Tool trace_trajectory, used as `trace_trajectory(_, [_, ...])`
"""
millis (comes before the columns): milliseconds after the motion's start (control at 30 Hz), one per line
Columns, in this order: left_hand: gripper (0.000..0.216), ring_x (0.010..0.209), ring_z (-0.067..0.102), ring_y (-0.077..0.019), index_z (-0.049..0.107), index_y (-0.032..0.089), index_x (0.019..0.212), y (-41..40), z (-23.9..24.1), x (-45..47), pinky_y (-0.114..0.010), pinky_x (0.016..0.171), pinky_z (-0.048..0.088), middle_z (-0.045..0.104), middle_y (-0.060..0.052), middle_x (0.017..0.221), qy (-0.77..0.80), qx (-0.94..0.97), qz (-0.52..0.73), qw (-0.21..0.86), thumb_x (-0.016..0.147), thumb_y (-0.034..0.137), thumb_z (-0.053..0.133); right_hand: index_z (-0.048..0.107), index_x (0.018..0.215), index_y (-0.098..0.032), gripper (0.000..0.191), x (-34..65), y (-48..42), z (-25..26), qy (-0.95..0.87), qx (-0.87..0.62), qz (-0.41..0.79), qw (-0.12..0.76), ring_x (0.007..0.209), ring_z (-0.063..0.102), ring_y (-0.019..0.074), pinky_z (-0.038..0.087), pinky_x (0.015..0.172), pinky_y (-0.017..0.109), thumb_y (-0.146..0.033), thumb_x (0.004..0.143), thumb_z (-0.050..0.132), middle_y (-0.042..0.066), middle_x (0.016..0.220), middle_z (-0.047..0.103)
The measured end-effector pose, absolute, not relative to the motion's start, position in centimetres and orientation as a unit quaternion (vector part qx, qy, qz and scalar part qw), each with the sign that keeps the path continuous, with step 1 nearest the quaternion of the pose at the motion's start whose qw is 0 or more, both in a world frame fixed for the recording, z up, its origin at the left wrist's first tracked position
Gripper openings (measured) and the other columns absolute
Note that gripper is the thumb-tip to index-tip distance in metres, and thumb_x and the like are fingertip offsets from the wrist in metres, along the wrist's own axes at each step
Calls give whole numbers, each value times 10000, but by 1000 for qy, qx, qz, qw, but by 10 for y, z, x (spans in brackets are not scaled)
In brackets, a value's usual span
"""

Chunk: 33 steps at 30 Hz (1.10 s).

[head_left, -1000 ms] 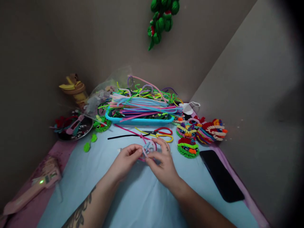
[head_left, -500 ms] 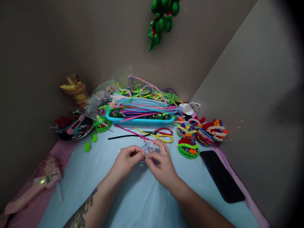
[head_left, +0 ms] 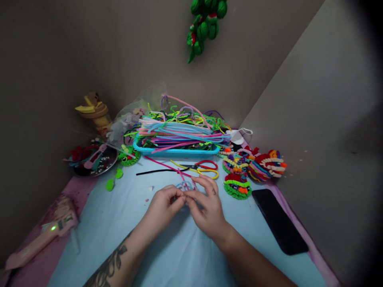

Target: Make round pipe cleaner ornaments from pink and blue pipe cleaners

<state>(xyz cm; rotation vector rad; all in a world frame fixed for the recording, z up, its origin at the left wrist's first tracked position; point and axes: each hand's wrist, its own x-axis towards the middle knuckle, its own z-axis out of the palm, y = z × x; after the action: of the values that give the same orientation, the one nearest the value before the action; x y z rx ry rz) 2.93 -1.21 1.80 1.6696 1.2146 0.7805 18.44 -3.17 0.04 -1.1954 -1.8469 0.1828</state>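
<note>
My left hand (head_left: pixel 166 205) and my right hand (head_left: pixel 208 207) meet above the blue cloth, fingertips pinched together. Between them is a small bent piece of pink and light-blue pipe cleaner (head_left: pixel 186 185), partly hidden by the fingers. My right index and middle fingers reach out over it. Just beyond the hands lie scissors (head_left: pixel 193 167) with one red and one yellow handle. A black pipe cleaner (head_left: pixel 155 172) and a pink pipe cleaner (head_left: pixel 160 162) lie beside the blades.
Behind stands a blue tray (head_left: pixel 179 151) heaped with pipe cleaners. On the right are colourful bird-like figures (head_left: pixel 237 187) and a black phone (head_left: pixel 279 221). At left lie a pink glue gun (head_left: pixel 44 241), a metal bowl (head_left: pixel 112 161) and a green figure (head_left: pixel 129 156).
The fingertips have drawn closer together and cover more of the bent piece. My right hand has turned slightly, and a small white scrap on the cloth shows more fully.
</note>
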Motion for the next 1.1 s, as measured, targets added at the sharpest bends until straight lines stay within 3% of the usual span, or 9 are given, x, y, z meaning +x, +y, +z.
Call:
trace_trajectory(467, [156, 752, 545, -158, 624, 183, 776, -19, 13, 29, -254, 672, 390, 604, -36, 765, 492, 796, 256, 241, 834, 230, 487, 618, 849, -223, 153, 183, -30, -1, -744, -498, 119, 429, 1135, 412, 241, 357, 971, 466, -140, 785, 506, 69, 1105, 535])
trace_trajectory(767, [163, 643, 543, -151, 618, 166, 697, -21, 1, 35, -257, 613, 416, 586, -25, 640, 454, 837, 303, 43, 822, 180, 516, 580, 783, -194, 117, 183, -28, -4, -740, -512, 154, 408, 1067, 449, 224, 382, 926, 427, -113, 778, 495, 74, 1035, 539])
trace_trajectory(1100, [149, 627, 552, -145, 639, 153, 707, -21, -3, 30, -253, 629, 432, 609, -37, 633, 431, 830, 353, 35, 814, 183, 539, 570, 765, -192, 145, 180, -27, -4, -737, -488, 187, 429, 931, 493, 200, 422, 830, 385, -118, 811, 455, 58, 876, 554])
